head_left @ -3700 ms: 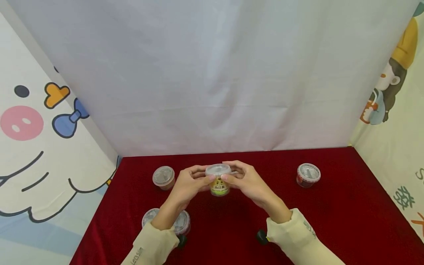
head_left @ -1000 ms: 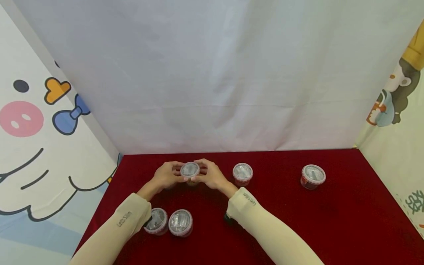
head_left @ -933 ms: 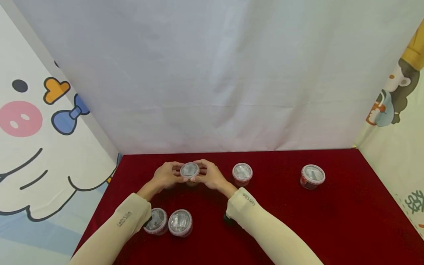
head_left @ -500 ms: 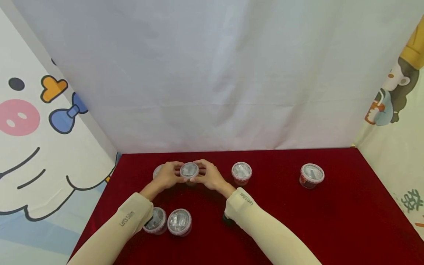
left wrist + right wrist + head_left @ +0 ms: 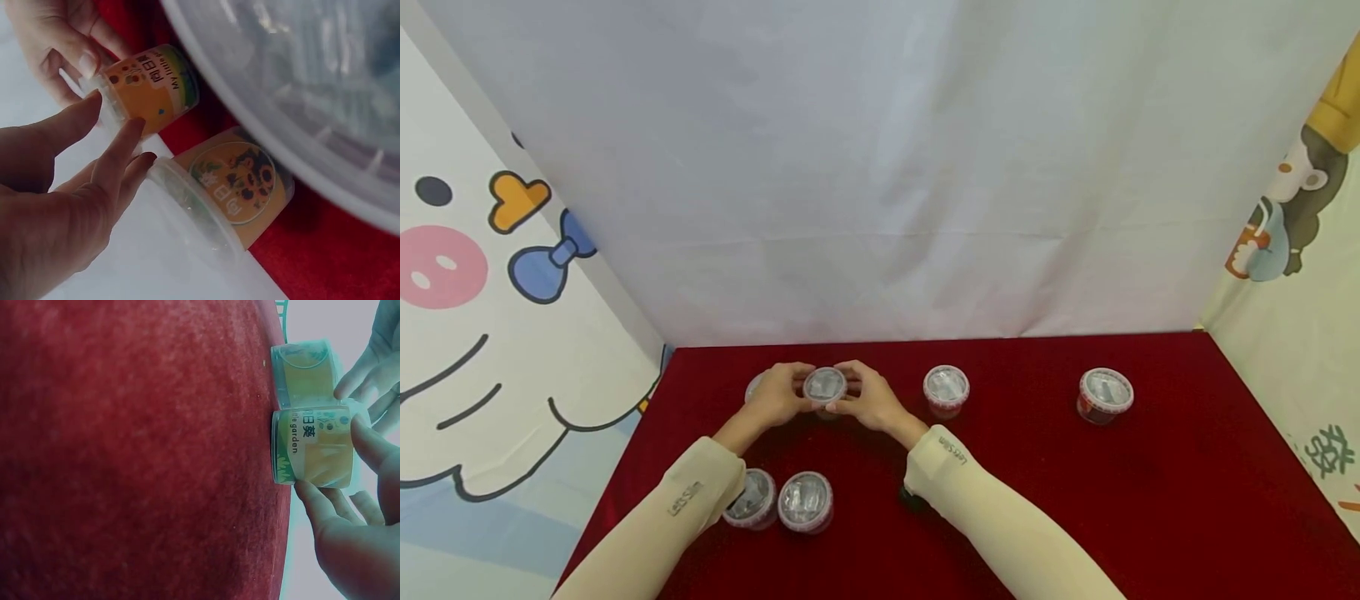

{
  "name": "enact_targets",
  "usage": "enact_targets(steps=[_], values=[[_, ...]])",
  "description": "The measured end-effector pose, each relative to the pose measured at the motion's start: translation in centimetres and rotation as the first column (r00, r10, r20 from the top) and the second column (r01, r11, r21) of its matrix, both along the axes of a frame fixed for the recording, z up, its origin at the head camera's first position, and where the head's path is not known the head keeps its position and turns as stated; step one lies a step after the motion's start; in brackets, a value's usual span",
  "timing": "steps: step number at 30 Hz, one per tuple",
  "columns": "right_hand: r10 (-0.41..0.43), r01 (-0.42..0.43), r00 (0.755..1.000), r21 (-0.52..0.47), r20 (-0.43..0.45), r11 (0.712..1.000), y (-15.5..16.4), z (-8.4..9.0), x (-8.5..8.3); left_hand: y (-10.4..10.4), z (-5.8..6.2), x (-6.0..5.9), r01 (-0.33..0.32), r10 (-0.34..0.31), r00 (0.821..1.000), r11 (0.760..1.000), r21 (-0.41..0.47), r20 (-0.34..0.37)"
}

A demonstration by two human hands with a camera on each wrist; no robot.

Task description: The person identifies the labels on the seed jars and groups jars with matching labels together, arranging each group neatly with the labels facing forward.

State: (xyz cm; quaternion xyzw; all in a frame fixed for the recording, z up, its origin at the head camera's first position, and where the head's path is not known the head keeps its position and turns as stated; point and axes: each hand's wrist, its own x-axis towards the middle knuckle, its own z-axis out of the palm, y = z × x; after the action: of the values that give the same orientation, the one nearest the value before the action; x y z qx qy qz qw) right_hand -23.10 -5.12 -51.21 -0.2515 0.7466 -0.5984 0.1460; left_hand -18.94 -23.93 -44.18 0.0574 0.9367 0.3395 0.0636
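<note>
A small clear plastic cup [image 5: 825, 384] with a lid and a sunflower label stands upright at the back left of the table, between both hands. My left hand [image 5: 772, 396] holds it from the left, thumb in front and fingers behind. My right hand [image 5: 875, 404] grips its right side, thumb near the lid. In the right wrist view the held cup [image 5: 315, 447] has its base right at the red cloth, beside a second sunflower cup [image 5: 306, 372]. That second cup [image 5: 234, 181] appears under my left fingers in the left wrist view, and the hand partly hides it from the head view.
Two lidded cups [image 5: 806, 502] stand at the front left, one partly behind the left sleeve [image 5: 700, 483]. Another cup [image 5: 946, 390] is right of my right hand, and one more cup [image 5: 1105, 396] stands far right. A white curtain [image 5: 880, 208] hangs behind the red table [image 5: 1000, 500].
Since the earliest frame, both hands have carried the cup from the middle to the left and lowered it beside the back-left cup. Over the last second it has shifted only slightly left.
</note>
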Motion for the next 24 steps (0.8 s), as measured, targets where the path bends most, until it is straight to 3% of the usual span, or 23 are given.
enact_targets(steps=[4,12,19,24], values=[[0.001,-0.001,1.0,0.005,-0.008,1.0,0.0,0.1,0.0,-0.2,0.3,0.0,-0.011,0.01,1.0,0.999,-0.036,-0.003],[0.005,-0.004,1.0,0.043,-0.026,0.999,0.1,0.3,0.0,-0.8,1.1,0.2,-0.024,0.024,1.0,0.999,0.021,-0.006],[-0.008,0.012,0.997,0.055,-0.077,0.998,1.1,1.8,0.2,-0.9,3.1,0.5,-0.065,0.063,0.998,0.992,0.108,0.021],[-0.028,0.03,0.997,0.036,-0.065,0.999,2.0,3.5,0.2,-0.3,4.6,0.6,-0.069,0.063,0.997,0.98,0.186,0.04]])
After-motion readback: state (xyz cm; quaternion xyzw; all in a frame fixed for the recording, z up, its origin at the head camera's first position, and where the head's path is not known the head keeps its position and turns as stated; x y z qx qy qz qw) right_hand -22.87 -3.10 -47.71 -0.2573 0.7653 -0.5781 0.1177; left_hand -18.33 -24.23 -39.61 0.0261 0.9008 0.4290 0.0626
